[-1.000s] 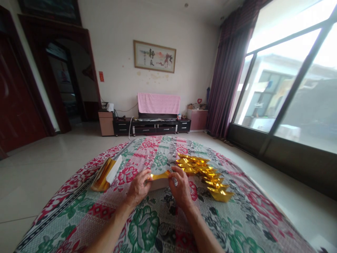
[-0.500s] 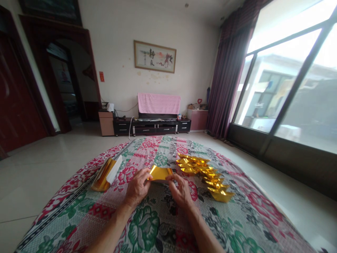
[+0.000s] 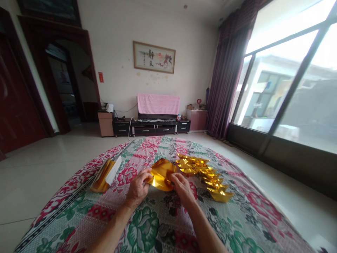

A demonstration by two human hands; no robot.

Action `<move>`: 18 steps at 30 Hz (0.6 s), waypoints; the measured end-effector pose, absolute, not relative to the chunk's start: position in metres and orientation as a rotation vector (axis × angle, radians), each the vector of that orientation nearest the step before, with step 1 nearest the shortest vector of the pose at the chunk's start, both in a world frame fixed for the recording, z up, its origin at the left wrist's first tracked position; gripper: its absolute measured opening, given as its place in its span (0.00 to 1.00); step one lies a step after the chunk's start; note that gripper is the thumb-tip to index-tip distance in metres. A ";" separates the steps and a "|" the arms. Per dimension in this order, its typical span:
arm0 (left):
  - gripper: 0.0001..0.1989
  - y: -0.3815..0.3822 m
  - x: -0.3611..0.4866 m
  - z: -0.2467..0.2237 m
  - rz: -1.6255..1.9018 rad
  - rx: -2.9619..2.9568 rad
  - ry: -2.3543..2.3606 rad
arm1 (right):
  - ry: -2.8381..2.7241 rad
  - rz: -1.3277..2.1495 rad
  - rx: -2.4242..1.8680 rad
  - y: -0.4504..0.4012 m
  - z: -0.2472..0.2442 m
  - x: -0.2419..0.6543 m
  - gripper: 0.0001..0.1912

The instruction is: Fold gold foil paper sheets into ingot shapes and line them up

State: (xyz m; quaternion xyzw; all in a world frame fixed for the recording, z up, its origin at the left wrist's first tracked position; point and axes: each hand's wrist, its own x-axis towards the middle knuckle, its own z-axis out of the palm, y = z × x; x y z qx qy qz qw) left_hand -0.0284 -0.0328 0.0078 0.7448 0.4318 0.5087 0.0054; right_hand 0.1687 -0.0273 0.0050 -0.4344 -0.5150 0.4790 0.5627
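Observation:
A shiny gold foil sheet [image 3: 162, 174], bent and curved, is held above the flowered cloth between both hands. My left hand [image 3: 139, 187] pinches its left edge with thumb and fingers. On the opposite edge, my right hand [image 3: 182, 187] is closed with its fingertips on the foil. Several folded gold foil pieces [image 3: 220, 195] with pointed ends lie in an overlapping curved row to the right. To the left rests a stack of gold sheets [image 3: 102, 177] with a white strip along one side.
A flowered cloth [image 3: 144, 228] covers the rounded surface under the hands. Beyond it are a low black cabinet [image 3: 155, 130], a pink cloth [image 3: 158, 104] and a framed picture [image 3: 154, 57]. Purple curtains [image 3: 223, 77] hang beside the large window at right.
The foil sheet has opened out from a narrower, flatter-looking strip into a taller, curved shape. Both hands keep hold of it, with my right hand slightly shifted.

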 end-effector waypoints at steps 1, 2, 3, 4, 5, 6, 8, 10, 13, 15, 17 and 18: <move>0.08 -0.033 -0.028 0.008 1.593 2.312 1.345 | -1.212 1.147 -0.990 -0.028 0.005 0.168 0.17; 0.08 -0.034 -0.027 0.009 1.592 2.294 1.333 | -1.208 1.164 -0.957 -0.028 0.005 0.166 0.17; 0.08 -0.034 -0.027 0.009 1.591 2.282 1.318 | -1.204 1.182 -0.932 -0.028 0.006 0.165 0.17; 0.08 -0.034 -0.026 0.009 1.586 2.280 1.301 | -1.200 1.198 -0.919 -0.029 0.006 0.164 0.18; 0.10 -0.034 -0.026 0.009 1.578 2.287 1.286 | -1.197 1.206 -0.917 -0.029 0.007 0.164 0.19; 0.11 -0.034 -0.026 0.008 1.574 2.295 1.273 | -1.198 1.203 -0.926 -0.029 0.007 0.164 0.19; 0.15 -0.032 -0.028 0.007 1.581 2.281 1.264 | -1.220 1.135 -0.963 -0.028 0.007 0.164 0.20; 0.19 -0.030 -0.033 0.006 1.607 2.178 1.288 | -1.262 1.005 -0.997 -0.027 0.007 0.166 0.19; 0.19 -0.028 -0.041 0.006 1.625 1.927 1.369 | -1.344 0.825 -1.036 -0.025 0.005 0.167 0.18; 0.15 -0.030 -0.042 0.008 1.590 1.846 1.420 | -1.405 0.730 -1.067 -0.024 0.003 0.168 0.19; 0.12 -0.033 -0.041 0.011 1.537 1.866 1.443 | -1.457 0.625 -1.107 -0.023 0.002 0.168 0.19; 0.12 -0.034 -0.039 0.012 1.520 1.906 1.430 | -1.479 0.564 -1.124 -0.023 0.001 0.168 0.19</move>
